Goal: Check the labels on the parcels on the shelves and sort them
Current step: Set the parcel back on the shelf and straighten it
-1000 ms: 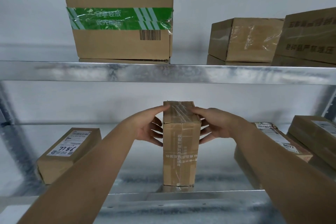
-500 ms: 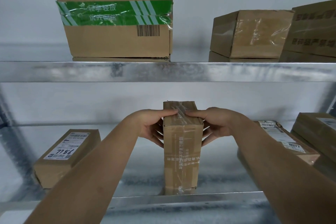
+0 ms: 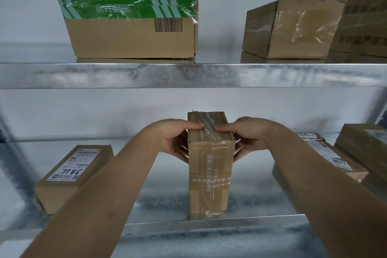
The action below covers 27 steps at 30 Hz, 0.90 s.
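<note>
Cardboard parcel point(image 3: 210, 174) upright, middle of lower shelf point(image 3: 209, 225), near edge. Left hand point(image 3: 174, 140) and right hand point(image 3: 248, 138) clamp its top, thumbs over, fingers curled round sides. Tall, narrow: could topple forward off edge if tilted carelessly.

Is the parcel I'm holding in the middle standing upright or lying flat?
Upright. The middle parcel stands on its small end on the lower shelf, taped top uppermost, with the left hand and right hand gripping its upper sides.
</note>
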{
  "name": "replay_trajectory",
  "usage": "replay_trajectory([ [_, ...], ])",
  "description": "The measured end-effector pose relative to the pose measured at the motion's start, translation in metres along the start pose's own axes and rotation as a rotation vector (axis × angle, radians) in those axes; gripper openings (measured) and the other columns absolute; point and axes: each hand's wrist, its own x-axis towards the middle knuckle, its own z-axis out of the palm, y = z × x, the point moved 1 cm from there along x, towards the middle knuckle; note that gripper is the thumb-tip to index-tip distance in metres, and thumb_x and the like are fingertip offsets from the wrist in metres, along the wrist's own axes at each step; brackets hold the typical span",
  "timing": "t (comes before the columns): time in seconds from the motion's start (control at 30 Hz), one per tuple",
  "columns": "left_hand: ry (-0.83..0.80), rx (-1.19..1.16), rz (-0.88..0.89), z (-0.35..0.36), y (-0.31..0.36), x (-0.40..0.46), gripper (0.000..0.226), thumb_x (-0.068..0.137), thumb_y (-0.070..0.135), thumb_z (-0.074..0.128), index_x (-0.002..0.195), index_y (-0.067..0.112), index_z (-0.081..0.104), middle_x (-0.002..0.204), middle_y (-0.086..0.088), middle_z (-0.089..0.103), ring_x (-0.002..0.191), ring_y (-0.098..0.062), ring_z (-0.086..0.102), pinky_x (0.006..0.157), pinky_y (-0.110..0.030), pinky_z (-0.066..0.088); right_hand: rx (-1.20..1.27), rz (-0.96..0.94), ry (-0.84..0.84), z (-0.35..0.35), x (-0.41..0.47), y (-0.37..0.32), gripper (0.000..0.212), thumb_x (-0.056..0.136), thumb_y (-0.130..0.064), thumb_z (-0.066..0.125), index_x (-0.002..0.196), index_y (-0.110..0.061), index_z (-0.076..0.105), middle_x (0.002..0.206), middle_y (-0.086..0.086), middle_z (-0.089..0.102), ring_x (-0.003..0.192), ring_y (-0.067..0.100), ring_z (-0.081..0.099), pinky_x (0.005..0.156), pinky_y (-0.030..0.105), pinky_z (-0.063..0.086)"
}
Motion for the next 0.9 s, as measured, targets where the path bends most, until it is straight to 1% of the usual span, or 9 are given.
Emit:
replay_trajectory([
  [0.2,0.013,-0.012,0.005,0.000,-0.002,-0.001,0.051,0.089,0.041,0.075,0.121,0.002,0.068,0.110,-0.020,0.074,0.091,-0.035,0.074,0.076,-0.051,0.063,-0.003,-0.011,0.003,0.001,-0.001,0.001,0.045,0.093,-0.031,0.073,0.117,0.006,0.067,0.121,0.028,0.068,0.101,0.045,0.072,0.080,0.059,0.060],
  [0.33,0.030,-0.033,0.018,-0.001,-0.006,0.000,0.053,0.086,0.043,0.078,0.118,0.004,0.068,0.112,-0.022,0.072,0.099,-0.038,0.073,0.083,-0.055,0.061,0.005,-0.020,0.025,0.001,-0.001,0.003,0.050,0.091,-0.038,0.074,0.116,0.005,0.069,0.118,0.027,0.070,0.099,0.044,0.073,0.082,0.058,0.060],
  [0.43,0.043,-0.043,0.031,-0.002,-0.010,0.002,0.056,0.084,0.048,0.078,0.117,0.003,0.068,0.117,-0.022,0.070,0.105,-0.038,0.071,0.088,-0.056,0.059,0.004,-0.031,0.050,0.002,0.001,0.008,0.056,0.087,-0.048,0.075,0.114,0.001,0.071,0.114,0.024,0.072,0.096,0.040,0.074,0.082,0.055,0.061],
  [0.53,0.075,-0.034,0.043,-0.002,-0.016,0.004,0.066,0.081,0.058,0.076,0.118,0.004,0.068,0.118,-0.021,0.071,0.106,-0.036,0.072,0.091,-0.056,0.058,0.017,-0.044,0.090,0.003,0.002,0.013,0.062,0.082,-0.056,0.076,0.114,-0.003,0.072,0.110,0.020,0.074,0.092,0.035,0.076,0.082,0.049,0.063],
  [0.6,0.099,-0.013,0.058,-0.001,-0.021,0.007,0.075,0.076,0.070,0.074,0.117,0.007,0.070,0.115,-0.017,0.073,0.106,-0.034,0.072,0.095,-0.057,0.057,0.019,-0.055,0.120,0.004,0.001,0.015,0.064,0.079,-0.062,0.075,0.112,-0.007,0.073,0.108,0.016,0.075,0.092,0.032,0.077,0.084,0.048,0.063],
  [0.67,0.115,-0.022,0.066,-0.001,-0.026,0.008,0.082,0.073,0.081,0.068,0.116,0.011,0.072,0.114,-0.014,0.075,0.107,-0.032,0.071,0.095,-0.057,0.056,0.032,-0.071,0.151,0.006,0.000,0.017,0.063,0.078,-0.065,0.074,0.108,-0.010,0.074,0.106,0.014,0.076,0.090,0.030,0.077,0.082,0.044,0.063],
  [0.77,0.118,-0.060,0.081,0.001,-0.029,0.006,0.083,0.073,0.087,0.059,0.113,0.016,0.075,0.112,-0.010,0.076,0.109,-0.030,0.071,0.094,-0.054,0.058,0.070,-0.106,0.178,0.011,-0.003,0.018,0.058,0.083,-0.062,0.071,0.107,-0.009,0.074,0.103,0.015,0.075,0.086,0.029,0.077,0.077,0.040,0.064],
  [0.83,0.121,-0.074,0.108,0.003,-0.028,0.003,0.078,0.077,0.087,0.056,0.110,0.019,0.077,0.109,-0.006,0.078,0.107,-0.027,0.071,0.089,-0.048,0.059,0.087,-0.131,0.176,0.013,-0.003,0.017,0.057,0.086,-0.059,0.070,0.107,-0.007,0.073,0.105,0.017,0.075,0.088,0.032,0.077,0.079,0.041,0.064],
  [0.9,0.136,-0.073,0.145,0.004,-0.024,0.002,0.069,0.081,0.082,0.057,0.108,0.022,0.078,0.104,-0.002,0.079,0.106,-0.023,0.071,0.091,-0.045,0.058,0.129,-0.167,0.159,0.013,-0.003,0.016,0.054,0.087,-0.055,0.072,0.109,-0.006,0.073,0.105,0.017,0.076,0.089,0.033,0.077,0.083,0.043,0.063],
])
